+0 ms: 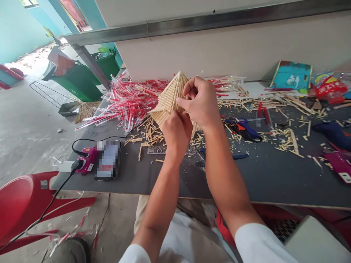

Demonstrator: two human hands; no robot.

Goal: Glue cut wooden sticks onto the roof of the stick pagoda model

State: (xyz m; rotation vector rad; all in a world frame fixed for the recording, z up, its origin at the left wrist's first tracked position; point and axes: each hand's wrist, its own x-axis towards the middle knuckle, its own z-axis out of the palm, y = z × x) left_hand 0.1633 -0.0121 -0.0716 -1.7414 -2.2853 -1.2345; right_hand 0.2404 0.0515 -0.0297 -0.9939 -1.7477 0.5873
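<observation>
A pointed model made of thin wooden sticks [170, 92] is held up over the middle of the dark table, its peak upward. My left hand [177, 131] is closed on its lower front part, with the fingertips partly hidden. At its right side is my right hand [201, 100], with thumb and index finger bent close to the sticks and the other fingers curled. Whether a small piece sits between those fingers is too small to tell. Short cut sticks [153, 132] lie in a pile below and left of the model.
Red-and-clear plastic wrappers [124, 98] heap at the back left. A phone [108, 160] and pink power adapter [88, 160] lie at the front left. A blue glue gun [248, 130], scattered sticks and a turquoise board [292, 75] are on the right. A metal rail [192, 26] crosses behind.
</observation>
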